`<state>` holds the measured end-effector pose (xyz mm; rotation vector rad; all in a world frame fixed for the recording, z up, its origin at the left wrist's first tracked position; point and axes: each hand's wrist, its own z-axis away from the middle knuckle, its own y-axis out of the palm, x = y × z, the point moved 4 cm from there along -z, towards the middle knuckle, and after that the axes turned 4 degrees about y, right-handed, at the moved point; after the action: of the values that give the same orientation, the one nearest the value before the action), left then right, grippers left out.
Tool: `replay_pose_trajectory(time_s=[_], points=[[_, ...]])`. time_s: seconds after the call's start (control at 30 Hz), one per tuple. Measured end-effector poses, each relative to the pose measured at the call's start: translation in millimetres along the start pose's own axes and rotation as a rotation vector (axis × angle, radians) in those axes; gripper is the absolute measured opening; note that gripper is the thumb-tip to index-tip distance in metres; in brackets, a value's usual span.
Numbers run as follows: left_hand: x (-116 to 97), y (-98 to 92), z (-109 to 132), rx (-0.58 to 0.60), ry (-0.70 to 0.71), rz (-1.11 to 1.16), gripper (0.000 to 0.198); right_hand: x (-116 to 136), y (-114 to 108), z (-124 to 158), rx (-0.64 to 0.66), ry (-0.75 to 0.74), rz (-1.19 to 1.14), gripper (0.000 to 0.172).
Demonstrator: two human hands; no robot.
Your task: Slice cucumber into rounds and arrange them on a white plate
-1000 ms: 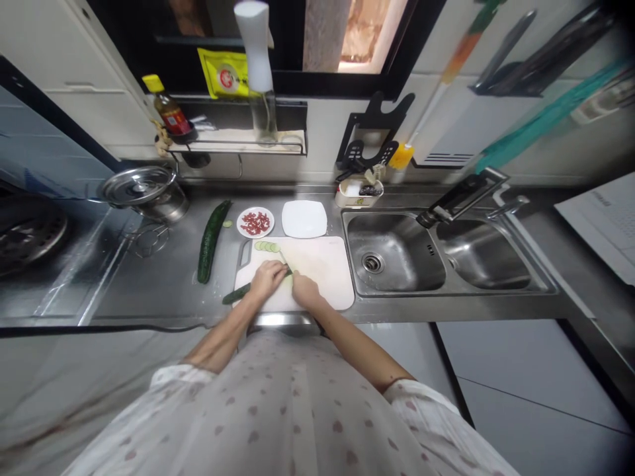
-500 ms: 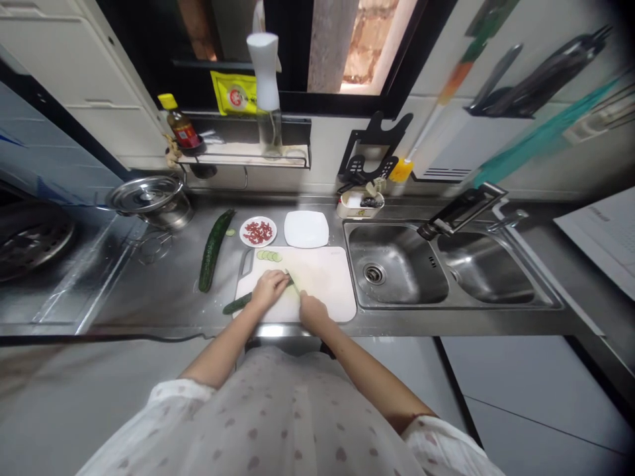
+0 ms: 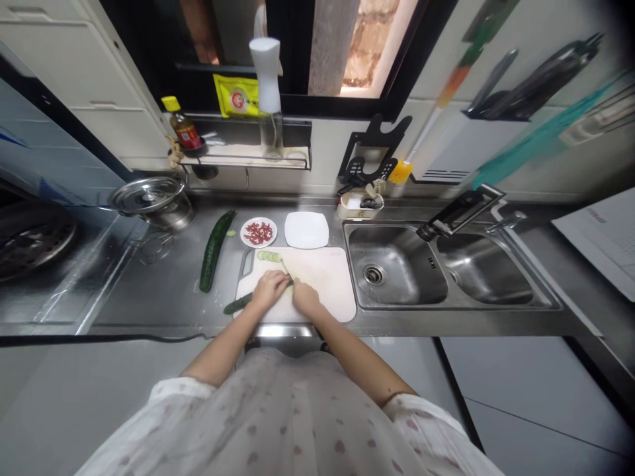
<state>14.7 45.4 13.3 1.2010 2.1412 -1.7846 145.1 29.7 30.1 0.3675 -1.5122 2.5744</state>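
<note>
On the white cutting board [image 3: 330, 281], my left hand [image 3: 268, 289] is closed on a cut cucumber [image 3: 238, 304], whose one end sticks out to the lower left. My right hand [image 3: 306, 299] is wrapped round a knife; its thin blade [image 3: 286, 267] points up and left, close beside my left fingers at the cucumber's other end. Several pale green slices [image 3: 269, 256] lie overlapping at the board's upper left. A whole cucumber [image 3: 214, 252] rests on the steel counter to the left. Behind the board are a plate of chopped red pieces [image 3: 258, 232] and a square white plate [image 3: 306, 229].
A double sink [image 3: 397, 264] with a black faucet [image 3: 459, 211] adjoins the board's right side. At the back left stands a lidded steel pot [image 3: 159, 201]. A shelf [image 3: 238, 155] holds a sauce bottle [image 3: 186, 129] and a spray bottle [image 3: 269, 99]. A small caddy [image 3: 360, 206] sits behind.
My right hand with the knife has moved slightly left and up, nearer my left hand. The left hand stays almost where it was on the cucumber.
</note>
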Motion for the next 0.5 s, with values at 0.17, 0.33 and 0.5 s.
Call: replay_pose_trajectory(time_s=[0.17,0.33,0.5], points=[[0.6,0.6,0.0,0.003,0.01,-0.013,0.019,-0.4,0.3,-1.3,-0.021,-0.021,-0.018,0.035],[1.7,2.0,0.0,0.002,0.011,-0.015,0.019,-6.0,3.3,6.2,-0.001,-0.031,0.003,0.037],[0.9,2.1,0.4,-0.004,0.005,-0.017,0.019,-14.1,8.9,18.3,0.012,-0.019,0.011,0.037]])
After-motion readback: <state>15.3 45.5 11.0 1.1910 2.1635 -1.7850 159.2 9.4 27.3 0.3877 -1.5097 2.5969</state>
